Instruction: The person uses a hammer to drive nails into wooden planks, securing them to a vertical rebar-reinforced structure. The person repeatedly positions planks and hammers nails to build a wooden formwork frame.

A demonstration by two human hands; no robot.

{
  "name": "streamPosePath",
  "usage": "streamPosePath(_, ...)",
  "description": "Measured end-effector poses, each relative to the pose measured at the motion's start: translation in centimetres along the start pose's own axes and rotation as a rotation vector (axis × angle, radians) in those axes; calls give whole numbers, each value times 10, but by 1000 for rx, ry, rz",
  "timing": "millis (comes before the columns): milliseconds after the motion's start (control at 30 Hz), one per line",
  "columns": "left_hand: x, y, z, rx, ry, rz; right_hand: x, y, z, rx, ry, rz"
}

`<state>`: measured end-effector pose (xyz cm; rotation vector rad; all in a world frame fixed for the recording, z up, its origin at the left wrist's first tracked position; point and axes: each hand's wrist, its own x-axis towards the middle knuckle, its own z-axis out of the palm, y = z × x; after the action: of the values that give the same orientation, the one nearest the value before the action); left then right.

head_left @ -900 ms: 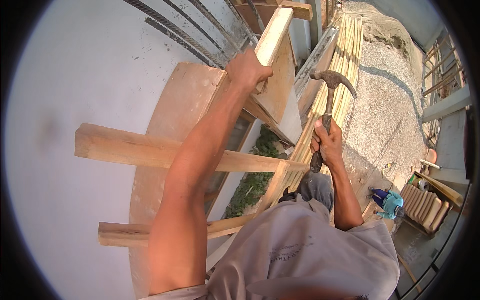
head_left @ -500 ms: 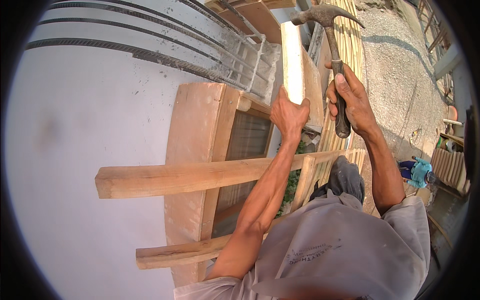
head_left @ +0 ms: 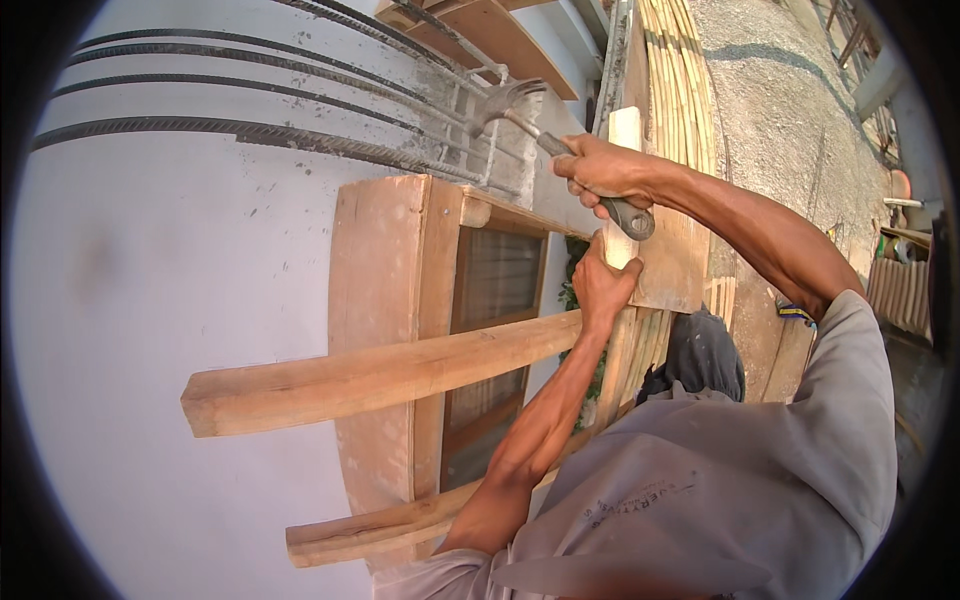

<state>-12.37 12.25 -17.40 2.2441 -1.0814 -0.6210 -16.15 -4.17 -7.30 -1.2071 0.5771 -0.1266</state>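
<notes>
the right hand [head_left: 600, 178] is closed in a fist around the dark grip of a hammer [head_left: 545, 135]. the fingers wrap the handle fully, and the end of the handle comes out below the hand. the steel head of the hammer is up and to the left of the hand, in front of the grey wall [head_left: 180, 250] and close to the rebars [head_left: 250, 135] that run along it. the hammer head touches nothing that i can see.

the left hand [head_left: 603, 285] is just below the right hand. its fingers are closed on a pale batten [head_left: 626, 135] that stands upright, and the thumb side presses against the wood. the top of the batten shows above the right hand; the lower part goes down behind the left hand, beside a bundle of bamboo poles [head_left: 680, 80]. the two hands are very near each other, but i cannot tell if they touch.

left of the hands there is a wooden form [head_left: 385, 300], a box of boards set against the wall, with a dark opening in it. two beams cross it: the upper beam [head_left: 380, 375] goes from the wall side to the left wrist, and the lower beam [head_left: 380, 530] passes under the left forearm.

on the right lies a gravel ground [head_left: 790, 130]. the person wears a grey shirt [head_left: 700, 500].
</notes>
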Motion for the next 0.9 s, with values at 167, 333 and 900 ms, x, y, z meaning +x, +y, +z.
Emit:
streamPosePath(167,14,-4,-14,-70,86,47,-2,15,18,-238,-112,-45)
streamPosePath(333,21,-5,-18,-86,8,-112,-1,12,3,-74,-206,-20)
streamPosePath(900,28,-8,-16,-75,31,-165,5,15,9,-166,-234,-34)
